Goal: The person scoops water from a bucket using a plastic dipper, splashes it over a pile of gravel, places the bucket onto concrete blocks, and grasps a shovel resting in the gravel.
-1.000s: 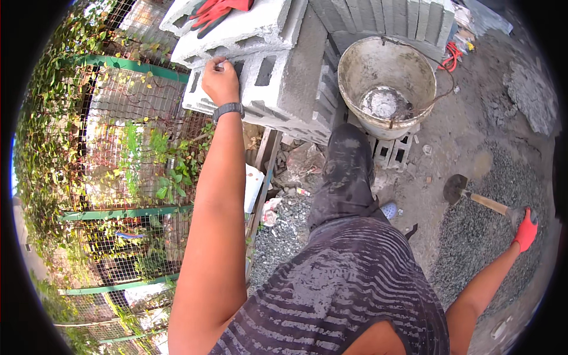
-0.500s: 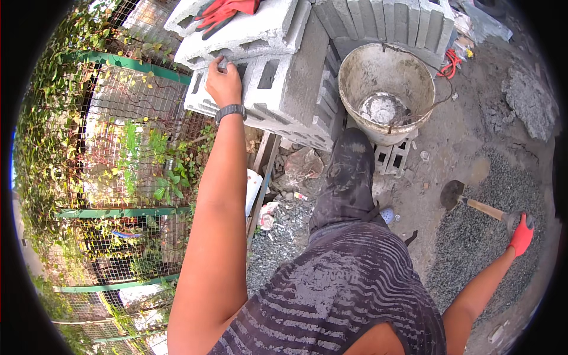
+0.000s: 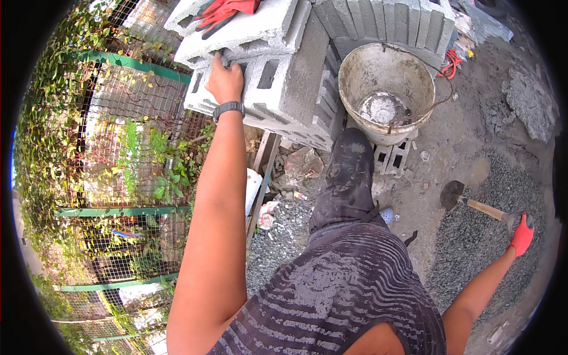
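My bare left hand (image 3: pixel 226 81), with a dark watch (image 3: pixel 229 110) on its wrist, is on a stack of grey hollow concrete blocks (image 3: pixel 305 71) at the upper left. Its index finger reaches into a hollow, and the other fingertips are partly hidden against the block. At the far right, my right hand (image 3: pixel 522 235), in a red glove, is closed around the end of a shovel (image 3: pixel 485 209). The shovel's wooden shaft slants left to a round dark blade (image 3: pixel 452 195) at the edge of a gravel pile (image 3: pixel 473 248).
Red gloves (image 3: pixel 228 13) lie on the block stack. A dirty white bucket (image 3: pixel 386 89) stands right of it, in front of my leg, beside a hollow block (image 3: pixel 393 157). More blocks (image 3: pixel 390 23) stand behind. A wire fence (image 3: pixel 136 177) with plants runs along the left.
My left index finger has straightened and pushed forward into the block's hollow. The right hand and shovel have barely moved.
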`<state>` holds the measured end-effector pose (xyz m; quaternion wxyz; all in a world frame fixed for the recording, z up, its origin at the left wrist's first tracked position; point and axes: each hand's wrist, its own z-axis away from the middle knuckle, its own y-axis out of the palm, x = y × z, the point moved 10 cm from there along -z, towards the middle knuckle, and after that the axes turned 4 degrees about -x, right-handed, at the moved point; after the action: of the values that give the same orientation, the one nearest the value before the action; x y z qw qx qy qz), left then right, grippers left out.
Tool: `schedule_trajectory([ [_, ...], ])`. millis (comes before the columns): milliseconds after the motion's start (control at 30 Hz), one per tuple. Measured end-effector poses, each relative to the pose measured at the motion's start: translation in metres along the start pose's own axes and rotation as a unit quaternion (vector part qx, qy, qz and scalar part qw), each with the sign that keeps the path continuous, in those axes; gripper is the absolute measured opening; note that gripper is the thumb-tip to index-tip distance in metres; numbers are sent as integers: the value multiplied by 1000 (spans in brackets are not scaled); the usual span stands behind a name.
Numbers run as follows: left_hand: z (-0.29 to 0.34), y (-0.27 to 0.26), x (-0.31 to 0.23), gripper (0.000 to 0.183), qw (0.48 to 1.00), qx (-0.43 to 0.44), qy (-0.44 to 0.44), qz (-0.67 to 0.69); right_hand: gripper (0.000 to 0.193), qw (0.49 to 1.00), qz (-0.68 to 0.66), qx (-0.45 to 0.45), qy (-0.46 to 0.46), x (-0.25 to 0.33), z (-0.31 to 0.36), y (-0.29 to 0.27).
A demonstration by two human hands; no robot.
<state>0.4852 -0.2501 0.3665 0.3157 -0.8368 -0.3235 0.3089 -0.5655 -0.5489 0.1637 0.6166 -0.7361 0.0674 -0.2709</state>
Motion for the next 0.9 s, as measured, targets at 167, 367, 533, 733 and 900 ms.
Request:
schedule_trajectory([
  [167,-3,16,2,68,996,28,9,-88,69,999,35,-35,10,8,7,-16],
  [367,-16,27,13,68,994,45,18,-97,73,998,32,-53,27,34,34,-27],
  [533,-22,27,27,63,996,20,11,-85,66,993,61,-83,57,34,40,-32],
  [733,-15,28,20,61,997,30,15,-76,67,996,37,-74,45,24,37,-30],
  [900,-13,27,17,55,997,29,30,-59,65,996,30,-78,41,24,34,-32],
])
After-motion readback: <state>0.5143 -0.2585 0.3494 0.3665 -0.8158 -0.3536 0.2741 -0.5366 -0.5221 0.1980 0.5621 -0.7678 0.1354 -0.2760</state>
